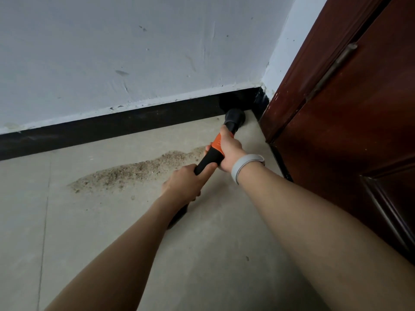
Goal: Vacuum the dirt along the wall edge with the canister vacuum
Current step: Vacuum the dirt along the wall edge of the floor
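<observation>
The rigid black vacuum wand with an orange grip section runs from about 7 o'clock up toward 1 o'clock, ending in a round black brush nozzle set on the grey tiled floor right in the corner, against the glossy black baseboard and near the dark red-brown wooden door. The right hand, a pale grey band at its wrist, is wrapped round the orange section just behind the nozzle; the left hand clenches the black tube lower down, at 7 o'clock from the right one. The long tan streak of sandy dirt lies on the floor at 9 o'clock from the hands, near the baseboard but not touching it, and looks largely untouched. The wand looks stiff and fairly light, so this two-handed hold seems sound: the forward hand steers, the rear one bears the drag of the hose, which is out of view. The orange part is probably the less slippery place to hold. The loose grit would likely scatter under a fast stroke.
</observation>
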Demonstrator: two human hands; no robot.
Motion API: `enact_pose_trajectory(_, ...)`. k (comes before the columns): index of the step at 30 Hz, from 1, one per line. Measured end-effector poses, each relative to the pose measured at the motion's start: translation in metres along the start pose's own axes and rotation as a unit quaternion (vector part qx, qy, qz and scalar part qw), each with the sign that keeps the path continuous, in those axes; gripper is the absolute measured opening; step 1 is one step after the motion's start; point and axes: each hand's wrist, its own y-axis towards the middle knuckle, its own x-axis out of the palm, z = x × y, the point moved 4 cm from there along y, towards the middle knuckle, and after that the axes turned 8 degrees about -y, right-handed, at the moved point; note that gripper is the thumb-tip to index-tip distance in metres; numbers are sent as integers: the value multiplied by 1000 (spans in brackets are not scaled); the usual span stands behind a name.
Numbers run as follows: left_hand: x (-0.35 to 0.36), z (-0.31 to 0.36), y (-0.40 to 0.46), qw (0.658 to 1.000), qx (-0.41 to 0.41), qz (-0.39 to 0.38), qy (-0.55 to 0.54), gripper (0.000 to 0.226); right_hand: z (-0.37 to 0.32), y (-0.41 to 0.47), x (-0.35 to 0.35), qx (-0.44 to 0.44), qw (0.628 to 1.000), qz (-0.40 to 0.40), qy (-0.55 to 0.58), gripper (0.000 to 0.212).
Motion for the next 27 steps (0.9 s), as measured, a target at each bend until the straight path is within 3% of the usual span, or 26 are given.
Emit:
enact_pose_trajectory(8,19,17,1,989,12,-94,-110,50,-6,-8,-31,-1,997,73,-28,37)
enact_pose_trajectory(14,9,-2,-15,988,23,-138,-69,50,24,-22,-33,15,995,82,48,35)
enact_pose_trajectory(21,18,-2,-35,992,53,-108,50,50,42,-36,-45,7,991,56,125,31)
enact_pose_trajectory(27,25,-1,-52,993,39,-83,68,53,46,-46,-45,21,995,26,89,29)
